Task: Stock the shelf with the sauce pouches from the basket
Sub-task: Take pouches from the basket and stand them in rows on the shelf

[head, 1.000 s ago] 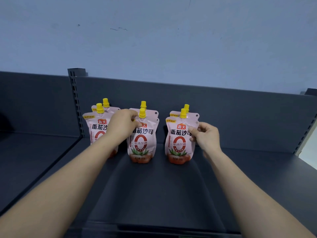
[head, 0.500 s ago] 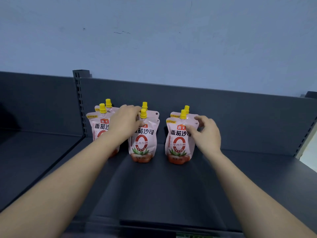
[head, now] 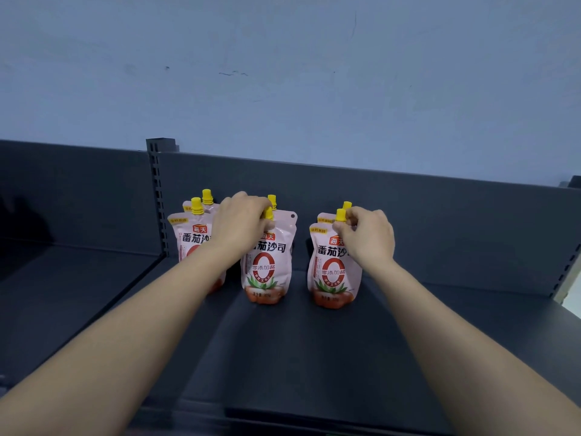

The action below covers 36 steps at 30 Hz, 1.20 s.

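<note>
The right grip (head: pixel 367 237), a moment ago at the side of the right front pouch (head: pixel 330 272), now pinches its neck, and the left grip (head: pixel 242 228) closes round the middle front pouch (head: pixel 267 272) at its cap, both pouches upright mid-frame on the shelf (head: pixel 314 357), probably being straightened.

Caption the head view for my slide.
Left hand grips the middle pouch, right hand pinches the right pouch, on the shelf.

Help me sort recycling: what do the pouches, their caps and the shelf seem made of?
The pouches look like smooth printed plastic film, soft and bulging. The caps seem hard yellow plastic, ridged. The shelf is probably matte grey painted metal, judging by its slotted upright.
</note>
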Each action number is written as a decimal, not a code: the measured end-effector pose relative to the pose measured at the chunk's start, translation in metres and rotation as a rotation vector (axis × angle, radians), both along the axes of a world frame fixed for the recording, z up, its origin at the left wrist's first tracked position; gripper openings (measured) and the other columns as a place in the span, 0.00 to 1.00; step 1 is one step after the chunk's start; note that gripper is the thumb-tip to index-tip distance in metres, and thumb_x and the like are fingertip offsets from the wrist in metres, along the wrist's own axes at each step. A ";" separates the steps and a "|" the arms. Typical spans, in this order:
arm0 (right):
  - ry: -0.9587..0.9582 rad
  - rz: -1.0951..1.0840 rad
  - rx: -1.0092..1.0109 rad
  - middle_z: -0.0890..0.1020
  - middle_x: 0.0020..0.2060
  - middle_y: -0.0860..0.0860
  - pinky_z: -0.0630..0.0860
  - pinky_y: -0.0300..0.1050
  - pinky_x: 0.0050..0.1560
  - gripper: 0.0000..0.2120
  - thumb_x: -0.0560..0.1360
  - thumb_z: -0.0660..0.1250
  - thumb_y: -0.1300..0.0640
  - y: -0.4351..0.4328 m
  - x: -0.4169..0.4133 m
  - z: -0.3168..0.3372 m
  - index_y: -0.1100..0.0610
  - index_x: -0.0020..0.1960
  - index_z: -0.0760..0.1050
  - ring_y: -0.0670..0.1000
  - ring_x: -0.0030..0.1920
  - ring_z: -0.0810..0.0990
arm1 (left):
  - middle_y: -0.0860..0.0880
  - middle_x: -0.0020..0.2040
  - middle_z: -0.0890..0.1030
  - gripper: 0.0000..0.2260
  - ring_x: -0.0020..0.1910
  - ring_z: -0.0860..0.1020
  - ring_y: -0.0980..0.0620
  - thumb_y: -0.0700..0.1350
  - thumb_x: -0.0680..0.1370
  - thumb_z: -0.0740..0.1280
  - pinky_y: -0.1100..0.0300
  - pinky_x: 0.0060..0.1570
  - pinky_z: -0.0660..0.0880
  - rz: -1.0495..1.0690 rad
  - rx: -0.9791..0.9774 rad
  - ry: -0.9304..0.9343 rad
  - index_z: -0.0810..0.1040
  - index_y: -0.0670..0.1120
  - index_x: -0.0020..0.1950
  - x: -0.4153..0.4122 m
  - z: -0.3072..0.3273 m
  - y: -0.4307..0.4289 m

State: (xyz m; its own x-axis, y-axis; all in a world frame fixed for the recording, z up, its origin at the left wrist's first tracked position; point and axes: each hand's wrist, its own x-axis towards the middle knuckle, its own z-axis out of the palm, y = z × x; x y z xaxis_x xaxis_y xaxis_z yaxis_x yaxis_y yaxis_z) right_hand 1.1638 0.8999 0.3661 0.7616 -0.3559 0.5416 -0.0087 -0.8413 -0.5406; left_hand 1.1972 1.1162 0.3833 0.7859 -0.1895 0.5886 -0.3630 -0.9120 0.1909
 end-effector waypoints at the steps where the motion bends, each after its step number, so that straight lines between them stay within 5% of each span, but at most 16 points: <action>1: -0.007 0.001 -0.001 0.78 0.46 0.53 0.75 0.49 0.45 0.09 0.74 0.69 0.46 0.000 -0.001 0.000 0.51 0.47 0.79 0.55 0.49 0.76 | 0.46 0.49 0.78 0.12 0.51 0.76 0.41 0.54 0.75 0.69 0.50 0.49 0.72 0.001 -0.001 0.000 0.79 0.49 0.53 0.000 0.000 0.000; 4: -0.009 -0.002 -0.035 0.80 0.47 0.53 0.75 0.52 0.49 0.12 0.74 0.69 0.46 0.003 -0.007 0.003 0.52 0.53 0.79 0.56 0.54 0.75 | 0.45 0.50 0.79 0.13 0.53 0.76 0.41 0.54 0.75 0.69 0.50 0.50 0.73 -0.009 0.009 0.004 0.79 0.48 0.55 -0.002 0.002 0.001; 9: -0.115 -0.033 -0.229 0.74 0.65 0.53 0.66 0.52 0.62 0.25 0.75 0.68 0.49 0.016 -0.023 0.011 0.54 0.70 0.68 0.56 0.66 0.68 | 0.49 0.54 0.80 0.16 0.57 0.74 0.45 0.52 0.76 0.68 0.50 0.51 0.71 -0.030 0.133 -0.044 0.75 0.48 0.61 -0.013 0.010 0.004; 14: -0.171 0.166 -0.340 0.66 0.74 0.54 0.58 0.53 0.72 0.27 0.76 0.67 0.51 0.055 -0.037 0.017 0.55 0.73 0.65 0.55 0.75 0.60 | 0.48 0.51 0.80 0.10 0.55 0.74 0.45 0.46 0.76 0.65 0.52 0.49 0.68 0.091 0.329 -0.168 0.75 0.46 0.55 -0.034 0.014 0.033; 19: -0.166 0.404 -0.403 0.65 0.74 0.56 0.59 0.55 0.72 0.28 0.75 0.68 0.52 0.116 -0.055 0.014 0.55 0.73 0.66 0.57 0.76 0.60 | 0.48 0.53 0.79 0.10 0.58 0.74 0.45 0.46 0.72 0.69 0.52 0.53 0.68 0.193 0.441 -0.227 0.77 0.45 0.52 -0.072 0.007 0.088; 27: -0.014 0.768 -0.474 0.63 0.75 0.53 0.58 0.54 0.73 0.29 0.75 0.67 0.48 0.234 -0.092 -0.013 0.52 0.73 0.65 0.54 0.76 0.57 | 0.45 0.69 0.71 0.22 0.72 0.63 0.44 0.52 0.76 0.67 0.47 0.70 0.59 0.516 0.500 -0.004 0.71 0.43 0.67 -0.174 -0.017 0.201; 36: 0.007 1.112 -0.633 0.70 0.69 0.54 0.64 0.53 0.67 0.26 0.76 0.66 0.47 0.375 -0.159 -0.047 0.54 0.71 0.67 0.57 0.71 0.64 | 0.48 0.66 0.74 0.21 0.69 0.67 0.46 0.51 0.75 0.66 0.50 0.67 0.63 0.886 0.515 0.259 0.70 0.46 0.66 -0.310 -0.061 0.332</action>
